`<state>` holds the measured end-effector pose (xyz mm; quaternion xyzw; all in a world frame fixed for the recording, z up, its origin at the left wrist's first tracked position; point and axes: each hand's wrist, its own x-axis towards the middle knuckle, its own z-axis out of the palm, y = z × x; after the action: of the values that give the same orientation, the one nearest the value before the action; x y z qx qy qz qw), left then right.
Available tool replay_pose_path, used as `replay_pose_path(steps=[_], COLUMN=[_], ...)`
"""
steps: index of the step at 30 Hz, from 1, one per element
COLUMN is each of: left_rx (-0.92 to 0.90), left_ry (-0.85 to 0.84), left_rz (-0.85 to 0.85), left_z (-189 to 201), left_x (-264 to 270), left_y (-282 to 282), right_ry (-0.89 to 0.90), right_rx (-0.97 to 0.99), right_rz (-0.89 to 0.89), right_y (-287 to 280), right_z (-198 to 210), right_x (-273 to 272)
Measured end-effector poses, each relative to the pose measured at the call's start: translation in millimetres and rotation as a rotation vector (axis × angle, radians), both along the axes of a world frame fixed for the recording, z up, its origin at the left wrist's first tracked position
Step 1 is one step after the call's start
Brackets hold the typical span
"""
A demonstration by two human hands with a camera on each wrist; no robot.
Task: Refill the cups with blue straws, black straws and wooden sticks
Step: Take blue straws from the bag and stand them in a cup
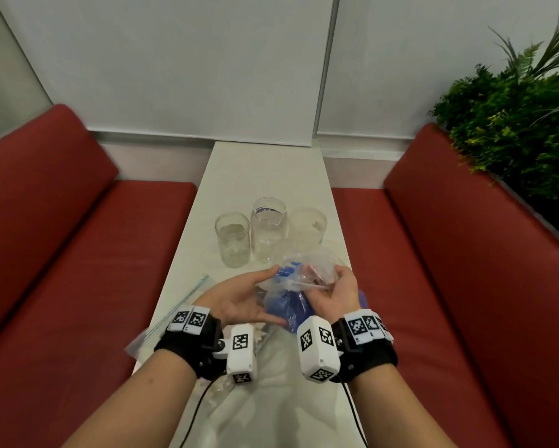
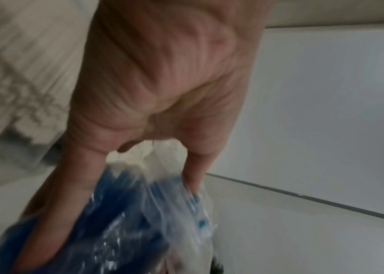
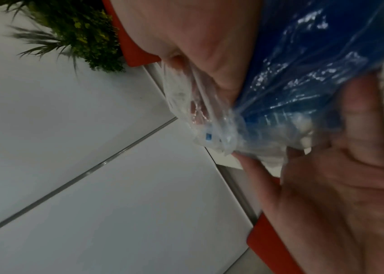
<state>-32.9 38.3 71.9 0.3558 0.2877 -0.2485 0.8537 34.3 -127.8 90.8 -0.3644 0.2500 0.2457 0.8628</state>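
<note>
Three empty clear cups stand mid-table: a glass (image 1: 232, 240) on the left, a taller jar (image 1: 268, 226) in the middle, a cloudy cup (image 1: 308, 226) on the right. Just in front of them both hands hold up a clear plastic bag of blue straws (image 1: 286, 305) (image 2: 127, 222) (image 3: 292, 83). My left hand (image 1: 246, 297) (image 2: 162, 92) lies open against the bag's left side, with straight fingers reaching up to its mouth. On the other side my right hand (image 1: 334, 291) (image 3: 198, 37) pinches the crumpled edge of the bag's mouth. Straw tips (image 1: 286, 271) show at the opening.
A flat zip bag (image 1: 181, 305) lies at the white table's (image 1: 262, 169) left edge. More clear plastic (image 1: 271, 383) is spread under my wrists. Red benches (image 1: 61, 221) flank the narrow table, and green plants (image 1: 514, 124) stand behind the right one.
</note>
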Motion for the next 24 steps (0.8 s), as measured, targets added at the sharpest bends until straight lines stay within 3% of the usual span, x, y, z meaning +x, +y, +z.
replay_pose_path(steps=[5, 8, 10, 13, 14, 16, 19, 22, 24], left_rx=[0.223, 0.356, 0.417, 0.423, 0.452, 0.576, 0.731, 0.835, 1.097], left_ry=[-0.043, -0.022, -0.023, -0.026, -0.031, -0.056, -0.142, -0.276, -0.321], left_rz=[0.264, 0.387, 0.445, 0.47, 0.47, 0.416, 0.249, 0.098, -0.015], left_z=[-1.7, 2.5, 5.3, 8.6, 11.1, 15.7, 20.7, 23.0, 20.0], left_x=[22.6, 33.9, 37.9, 39.8, 39.5, 39.7, 41.2, 42.7, 41.5], left_y=[-11.2, -5.0, 1.7, 7.9, 8.5, 7.0, 4.1, 4.2, 7.9], right_ry=[0.143, 0.068, 0.023, -0.4, -0.583, -0.732, -0.682, -0.619, -0.524], right_rx=[0.084, 0.053, -0.068, -0.747, -0.858, -0.76, -0.706, -0.933, -0.995], right_rz=[0.228, 0.348, 0.465, 0.752, 0.853, 0.993, 0.919, 0.683, 0.578], right_y=[-6.3, -13.9, -19.1, -30.1, -31.1, -25.7, -14.8, -11.2, -12.9], right_z=[-1.1, -2.2, -4.1, -5.9, -5.3, -2.6, -2.8, -12.4, -22.5], right_x=[6.1, 4.4, 10.4, 20.2, 20.5, 20.6, 22.0, 29.3, 33.5])
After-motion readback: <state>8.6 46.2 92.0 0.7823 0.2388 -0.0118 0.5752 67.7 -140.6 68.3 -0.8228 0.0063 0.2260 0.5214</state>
